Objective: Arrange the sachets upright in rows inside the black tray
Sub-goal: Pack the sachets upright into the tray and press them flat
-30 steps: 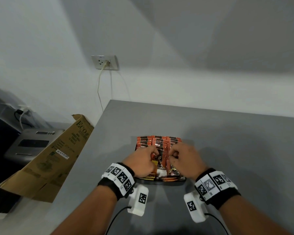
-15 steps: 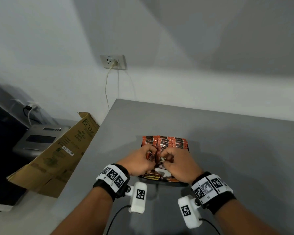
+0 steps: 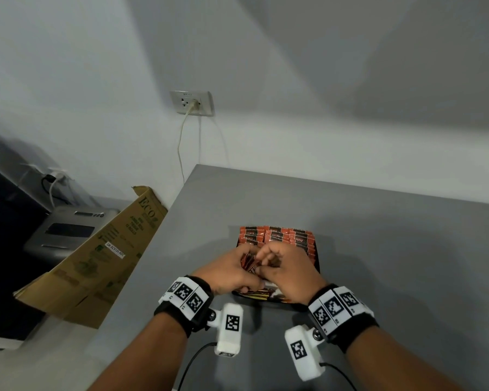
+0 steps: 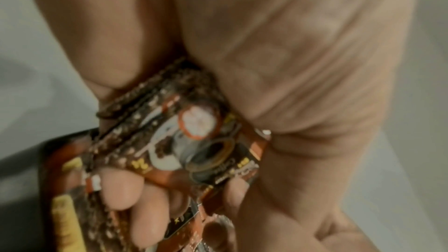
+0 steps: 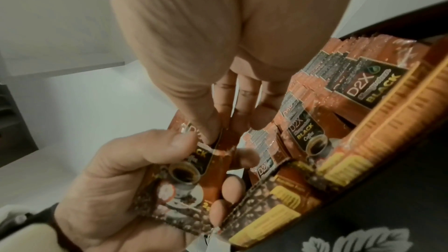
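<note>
The black tray (image 3: 318, 263) sits on the grey table (image 3: 393, 263) with rows of orange-and-black coffee sachets (image 3: 277, 235) standing upright in its far half. Both hands meet over its middle. My left hand (image 3: 244, 261) grips a small bundle of sachets (image 3: 249, 265), its fingers (image 4: 121, 189) curled round the bundle (image 4: 189, 141). My right hand (image 3: 261, 259) pinches the top edge of one sachet (image 5: 219, 152) in that bundle, thumb and fingers (image 5: 242, 106) together. More sachets (image 5: 274, 208) lie flat at the tray's near end (image 5: 400, 189).
A flattened cardboard box (image 3: 96, 255) leans against the table's left edge, with a grey appliance (image 3: 68, 230) behind it. A wall socket (image 3: 191, 103) with a plugged cable hangs above the table's far left corner. Bare table surface lies right of the tray.
The hands have drawn together over the tray's middle. The left hand now holds a bundle raised a little, and the right hand's fingers have closed on its top.
</note>
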Tool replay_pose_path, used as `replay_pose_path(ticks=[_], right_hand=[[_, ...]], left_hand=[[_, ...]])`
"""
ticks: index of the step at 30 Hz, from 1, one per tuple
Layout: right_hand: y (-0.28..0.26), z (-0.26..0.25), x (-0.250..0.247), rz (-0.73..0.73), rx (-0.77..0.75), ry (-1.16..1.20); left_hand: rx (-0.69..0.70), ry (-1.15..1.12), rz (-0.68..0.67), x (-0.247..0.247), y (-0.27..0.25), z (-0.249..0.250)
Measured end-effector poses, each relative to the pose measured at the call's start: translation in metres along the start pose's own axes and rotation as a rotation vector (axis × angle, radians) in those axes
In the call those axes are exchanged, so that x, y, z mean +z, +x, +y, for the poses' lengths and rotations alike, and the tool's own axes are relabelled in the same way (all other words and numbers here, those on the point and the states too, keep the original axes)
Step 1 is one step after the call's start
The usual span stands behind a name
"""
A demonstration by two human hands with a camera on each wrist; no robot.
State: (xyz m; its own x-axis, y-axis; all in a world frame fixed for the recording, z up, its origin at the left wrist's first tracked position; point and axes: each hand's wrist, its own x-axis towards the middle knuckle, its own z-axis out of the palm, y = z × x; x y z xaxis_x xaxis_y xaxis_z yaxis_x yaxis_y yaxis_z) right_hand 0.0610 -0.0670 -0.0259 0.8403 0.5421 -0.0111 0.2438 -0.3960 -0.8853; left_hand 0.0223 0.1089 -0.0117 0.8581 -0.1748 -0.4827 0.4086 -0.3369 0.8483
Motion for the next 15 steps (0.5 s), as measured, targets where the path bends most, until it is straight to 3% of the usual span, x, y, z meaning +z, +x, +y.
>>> replay_pose_path(ticks=[4, 9, 15], right_hand=[[-0.003, -0.003, -0.022, -0.003, 0.048, -0.049], [0.003, 0.000, -0.063, 0.235, 0.162, -0.096], [0.006, 0.008, -0.040, -0.004, 0.121, -0.408]], left_hand=[[-0.036, 0.016, -0.007, -0.003, -0.001, -0.003], [-0.033, 0.248, 0.024, 0.002, -0.005, 0.001], [0.031, 0.594, 0.014, 0.013, -0.008, 0.011]])
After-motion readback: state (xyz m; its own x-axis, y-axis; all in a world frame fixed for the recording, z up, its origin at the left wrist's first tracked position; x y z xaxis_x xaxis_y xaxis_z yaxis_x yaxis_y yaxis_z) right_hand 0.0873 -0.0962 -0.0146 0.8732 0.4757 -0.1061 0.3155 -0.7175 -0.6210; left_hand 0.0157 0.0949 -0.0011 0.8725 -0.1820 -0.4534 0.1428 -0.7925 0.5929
